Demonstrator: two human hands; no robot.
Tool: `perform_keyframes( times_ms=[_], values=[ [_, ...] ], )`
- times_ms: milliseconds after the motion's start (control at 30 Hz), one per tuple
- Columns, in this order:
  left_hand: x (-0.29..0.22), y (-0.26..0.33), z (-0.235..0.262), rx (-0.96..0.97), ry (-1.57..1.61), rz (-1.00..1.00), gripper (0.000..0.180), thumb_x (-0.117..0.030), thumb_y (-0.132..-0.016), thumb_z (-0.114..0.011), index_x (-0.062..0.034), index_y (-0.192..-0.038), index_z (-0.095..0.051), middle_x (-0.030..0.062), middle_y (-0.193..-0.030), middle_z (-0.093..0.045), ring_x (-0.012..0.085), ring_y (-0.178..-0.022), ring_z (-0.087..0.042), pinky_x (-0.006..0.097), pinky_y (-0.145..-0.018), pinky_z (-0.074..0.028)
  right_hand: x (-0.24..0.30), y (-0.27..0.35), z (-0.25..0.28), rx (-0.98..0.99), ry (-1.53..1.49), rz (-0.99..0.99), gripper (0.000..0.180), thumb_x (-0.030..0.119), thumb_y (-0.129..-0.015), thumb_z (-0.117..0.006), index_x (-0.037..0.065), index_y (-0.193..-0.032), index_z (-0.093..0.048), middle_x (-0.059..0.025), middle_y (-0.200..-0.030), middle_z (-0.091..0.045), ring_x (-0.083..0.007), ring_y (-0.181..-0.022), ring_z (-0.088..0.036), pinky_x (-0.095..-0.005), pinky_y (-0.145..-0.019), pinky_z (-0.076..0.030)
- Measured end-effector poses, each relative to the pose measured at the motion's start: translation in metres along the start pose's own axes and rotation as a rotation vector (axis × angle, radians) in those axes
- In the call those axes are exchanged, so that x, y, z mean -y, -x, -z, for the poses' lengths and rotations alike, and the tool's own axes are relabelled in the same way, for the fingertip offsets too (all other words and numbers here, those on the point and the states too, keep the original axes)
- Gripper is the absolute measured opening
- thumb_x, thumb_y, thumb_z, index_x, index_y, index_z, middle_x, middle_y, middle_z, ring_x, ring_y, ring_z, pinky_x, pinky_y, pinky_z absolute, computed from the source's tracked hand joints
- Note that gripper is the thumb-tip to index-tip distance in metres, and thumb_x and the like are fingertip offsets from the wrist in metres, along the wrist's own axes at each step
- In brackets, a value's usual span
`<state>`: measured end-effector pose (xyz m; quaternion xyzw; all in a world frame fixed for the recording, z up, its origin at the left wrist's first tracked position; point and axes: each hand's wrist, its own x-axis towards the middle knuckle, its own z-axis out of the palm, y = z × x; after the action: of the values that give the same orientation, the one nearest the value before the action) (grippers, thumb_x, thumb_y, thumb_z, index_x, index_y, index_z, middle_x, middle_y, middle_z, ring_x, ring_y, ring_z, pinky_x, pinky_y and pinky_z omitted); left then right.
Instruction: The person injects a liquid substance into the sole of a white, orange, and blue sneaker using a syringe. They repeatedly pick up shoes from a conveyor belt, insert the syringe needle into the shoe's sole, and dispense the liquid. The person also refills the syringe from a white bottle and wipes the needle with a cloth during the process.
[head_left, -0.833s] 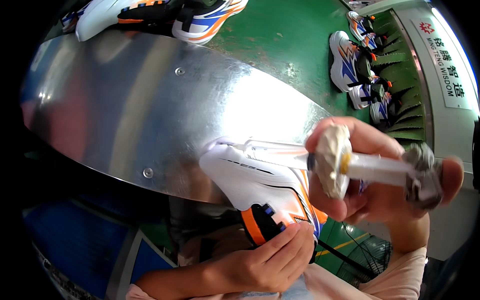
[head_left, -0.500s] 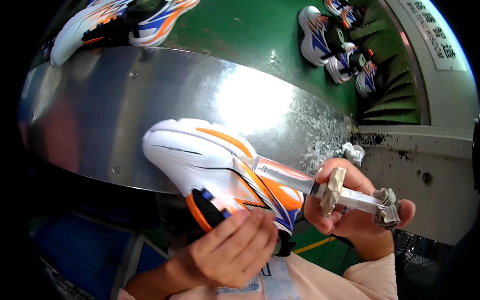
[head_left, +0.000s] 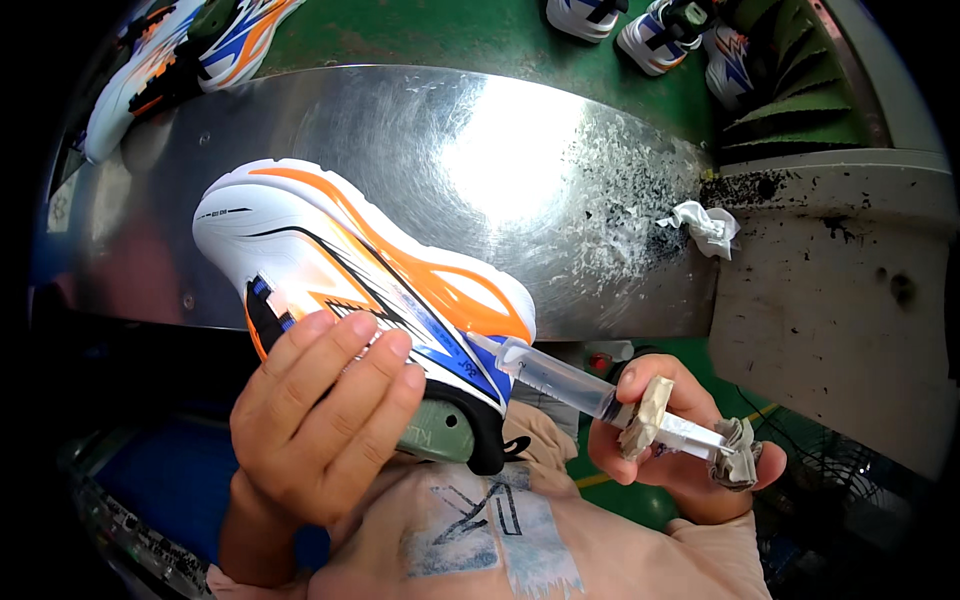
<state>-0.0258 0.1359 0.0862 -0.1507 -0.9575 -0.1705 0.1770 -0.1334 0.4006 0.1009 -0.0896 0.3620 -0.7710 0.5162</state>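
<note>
Largest first: bare metal table [head_left: 340,120] across the middle of the frame, scuffed and flecked with dark residue toward its right end. Green belt [head_left: 420,40] beyond it, along the upper edge; finished-looking shoes [head_left: 245,45] stand at upper left, more at upper right. Held shoe [head_left: 370,270], white, orange and blue, left of centre over the near table edge: toe to upper left, heel to lower right, sole side turned up-frame; whether it rests on the table, cannot tell. Green insert [head_left: 435,432] visible in its opening. Left hand [head_left: 325,415], lower left, grips the shoe, fingers slightly parted and flat against its side, thumb hidden. Right hand [head_left: 685,470], lower right, curled around a clear syringe [head_left: 565,380], one digit at the plunger end; wrapped material on flange and plunger. Nozzle appears to touch the orange-blue border near the heel. Crumpled white tissue [head_left: 709,228] at the table's right end.
</note>
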Motion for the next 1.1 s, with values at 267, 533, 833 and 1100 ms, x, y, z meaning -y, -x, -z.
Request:
perform_keyframes(
  times_ms=[267, 533, 833, 1100],
  values=[
    [-0.001, -0.016, 0.006, 0.053, -0.042, 0.031, 0.025, -0.021, -0.084, -0.063, -0.0030, -0.101, -0.068, 0.0128, -0.104, -0.070, 0.0315, -0.102, -0.066, 0.046, -0.092, -0.053, -0.008, 0.012, 0.030, -0.040, -0.105, -0.024, 0.129, 0.094, -0.053, -0.056, -0.003, -0.134, -0.034, -0.0099, -0.090, -0.053, -0.0124, -0.079, -0.049, -0.0240, -0.067, -0.033],
    [-0.003, -0.028, 0.009, 0.147, -0.058, 0.034, 0.031, -0.022, -0.083, -0.064, 0.0007, -0.104, -0.067, 0.0162, -0.107, -0.069, 0.0355, -0.105, -0.064, 0.049, -0.094, -0.050, -0.012, 0.012, 0.051, 0.013, -0.204, 0.040, 0.110, 0.080, -0.064, -0.068, -0.003, -0.128, -0.036, -0.0121, -0.089, -0.056, -0.0196, -0.079, -0.059, -0.0240, -0.061, -0.040],
    [0.009, -0.072, 0.014, 0.299, -0.109, -0.057, 0.042, -0.026, -0.077, -0.069, 0.0045, -0.106, -0.066, 0.0181, -0.105, -0.068, 0.0371, -0.103, -0.064, 0.046, -0.093, -0.051, -0.016, 0.019, 0.025, -0.237, -0.158, -0.078, 0.124, 0.090, -0.052, -0.063, 0.000, -0.131, -0.033, -0.0110, -0.085, -0.054, -0.0123, -0.073, -0.048, -0.0225, -0.063, -0.035],
    [0.017, -0.126, 0.000, 0.521, -0.156, -0.257, 0.064, -0.036, -0.072, -0.074, -0.0064, -0.127, -0.061, 0.0115, -0.092, -0.062, 0.0284, -0.074, -0.059, 0.038, -0.063, -0.048, -0.039, 0.023, 0.025, -0.209, -0.460, 0.124, 0.137, 0.081, -0.052, -0.073, -0.001, -0.145, -0.017, -0.0097, -0.098, -0.048, -0.0056, -0.073, -0.039, -0.0182, -0.067, -0.036]
  ],
)
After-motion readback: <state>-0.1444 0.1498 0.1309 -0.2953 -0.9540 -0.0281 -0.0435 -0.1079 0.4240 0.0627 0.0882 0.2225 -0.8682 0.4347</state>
